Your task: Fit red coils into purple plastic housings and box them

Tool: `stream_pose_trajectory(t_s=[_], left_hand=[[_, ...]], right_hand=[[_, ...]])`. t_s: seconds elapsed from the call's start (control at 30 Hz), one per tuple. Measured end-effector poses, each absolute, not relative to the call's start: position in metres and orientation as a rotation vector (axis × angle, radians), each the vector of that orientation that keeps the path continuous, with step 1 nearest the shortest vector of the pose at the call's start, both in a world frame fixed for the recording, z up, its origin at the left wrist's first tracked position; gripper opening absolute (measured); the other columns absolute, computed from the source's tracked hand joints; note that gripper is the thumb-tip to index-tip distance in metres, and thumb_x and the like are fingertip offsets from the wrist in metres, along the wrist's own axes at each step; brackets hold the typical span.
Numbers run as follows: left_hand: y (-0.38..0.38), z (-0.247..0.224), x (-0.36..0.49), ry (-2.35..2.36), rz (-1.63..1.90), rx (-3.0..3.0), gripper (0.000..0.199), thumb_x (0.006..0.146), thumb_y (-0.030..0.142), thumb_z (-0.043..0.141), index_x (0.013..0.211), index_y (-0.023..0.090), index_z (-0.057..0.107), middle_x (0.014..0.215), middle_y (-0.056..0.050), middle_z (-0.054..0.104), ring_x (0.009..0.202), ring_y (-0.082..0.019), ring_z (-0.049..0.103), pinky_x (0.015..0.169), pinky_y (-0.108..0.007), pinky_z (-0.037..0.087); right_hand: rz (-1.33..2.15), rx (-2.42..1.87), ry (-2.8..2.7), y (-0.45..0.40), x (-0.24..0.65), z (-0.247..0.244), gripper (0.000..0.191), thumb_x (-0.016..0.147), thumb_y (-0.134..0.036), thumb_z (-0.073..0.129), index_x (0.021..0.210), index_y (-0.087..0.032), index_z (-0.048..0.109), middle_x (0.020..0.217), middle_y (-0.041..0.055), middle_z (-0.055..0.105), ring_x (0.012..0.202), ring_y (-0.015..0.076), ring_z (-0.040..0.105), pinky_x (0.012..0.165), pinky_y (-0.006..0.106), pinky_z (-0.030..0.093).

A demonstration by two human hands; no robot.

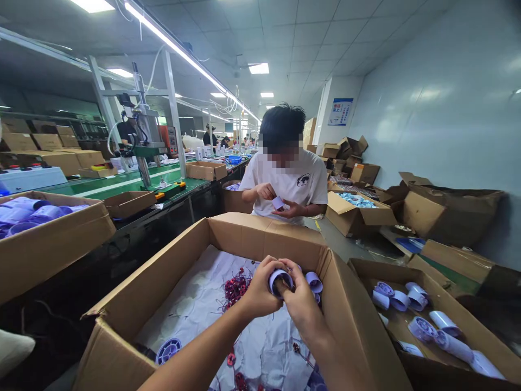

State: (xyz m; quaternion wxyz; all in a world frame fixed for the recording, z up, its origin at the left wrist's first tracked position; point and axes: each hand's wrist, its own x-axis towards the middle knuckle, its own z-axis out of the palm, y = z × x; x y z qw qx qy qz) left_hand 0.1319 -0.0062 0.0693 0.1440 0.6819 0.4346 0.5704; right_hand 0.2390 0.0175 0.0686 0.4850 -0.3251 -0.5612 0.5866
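Observation:
Over a large open carton [260, 231], a short lavender plastic tube [274, 275] is held with its open end facing me. Curled round its left side is my left hand [260, 288], closed on the wall. My right hand [302, 296] grips the right side, and a finger appears to reach into the opening. What lies inside the tube is hidden by the fingers. A pile of small red-and-black parts with wires [236, 288] lies on white sheets [183, 296] left of my hands. More lavender tubes [314, 282] lie just behind my right hand.
A spoked lavender part [167, 350] lies at the carton's left. On the right, a low carton [366, 271] holds several lavender cylinders [445, 323]. Another carton of lavender parts [57, 239] stands left beside a green conveyor [93, 184]. A co-worker [285, 184] opposite handles a similar tube.

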Motion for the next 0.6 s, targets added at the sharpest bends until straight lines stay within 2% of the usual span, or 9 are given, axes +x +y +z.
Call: stream_pose_trajectory(t_s=[0.2,0.4,0.5,0.6], left_hand=[[-0.01,0.074,0.133,1.255,1.572,2.035,0.049,0.043,0.0,0.046,0.086,0.019,0.058,0.087,-0.002,0.054,0.08,-0.017,0.054,0.071,-0.027,0.043],[-0.011,0.074,0.133,1.336,1.628,2.023,0.037,0.051,0.004,0.052,0.085,0.018,0.056,0.086,-0.003,0.053,0.079,-0.017,0.054,0.069,-0.027,0.045],[-0.005,0.072,0.127,1.356,1.522,2.031,0.039,0.051,0.005,0.053,0.088,0.019,0.056,0.09,-0.004,0.055,0.084,-0.018,0.055,0.075,-0.03,0.046],[0.01,0.07,0.109,1.46,1.451,1.92,0.055,0.053,0.015,0.062,0.107,0.021,0.052,0.109,-0.008,0.055,0.1,-0.024,0.054,0.088,-0.038,0.044]], right_hand=[[1.648,-0.78,-1.186,0.018,0.237,0.07,0.047,0.056,-0.028,0.071,0.101,-0.019,0.059,0.093,0.0042,0.069,0.09,0.0235,0.063,0.079,0.034,0.05],[1.46,-0.732,-1.219,0.011,0.23,0.069,0.039,0.064,-0.02,0.061,0.102,-0.021,0.063,0.106,0.0032,0.067,0.106,0.0216,0.058,0.096,0.033,0.042],[1.627,-0.639,-1.165,0.018,0.224,0.066,0.043,0.059,-0.018,0.065,0.101,-0.022,0.062,0.099,0.0015,0.068,0.1,0.0209,0.06,0.09,0.033,0.046],[1.811,-0.653,-0.937,0.041,0.226,0.062,0.046,0.055,-0.017,0.068,0.099,-0.024,0.059,0.089,0.0001,0.067,0.085,0.0207,0.063,0.077,0.037,0.052]])
